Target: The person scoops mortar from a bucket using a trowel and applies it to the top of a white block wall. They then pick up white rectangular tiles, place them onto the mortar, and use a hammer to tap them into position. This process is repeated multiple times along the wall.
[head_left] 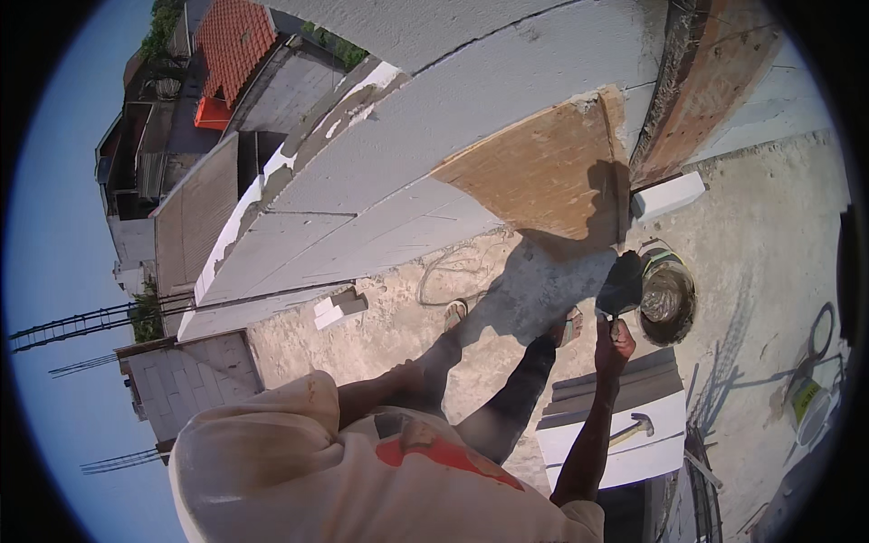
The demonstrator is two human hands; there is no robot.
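Note:
My right hand [616, 338] is closed round the handle of a trowel, its dark grey blade [620, 284] pointing away from me. Just right of the blade stands a round bucket [685, 323] with wet grey mortar [663, 297] inside. My left hand [406, 375] rests on my left leg, holding nothing that I can see; its fingers appear to lie along the trouser cloth. Beneath my right forearm, a claw hammer [632, 429] lies on a stack of white blocks [659, 452].
A pale block wall [362, 172] runs diagonally ahead, with a plywood board [534, 167] against it. One white block [670, 195] lies near the wooden post [715, 81]; another block [340, 309] sits on the left floor. A pail [810, 407] stands far right. Rooftops [237, 45] show beyond the wall.

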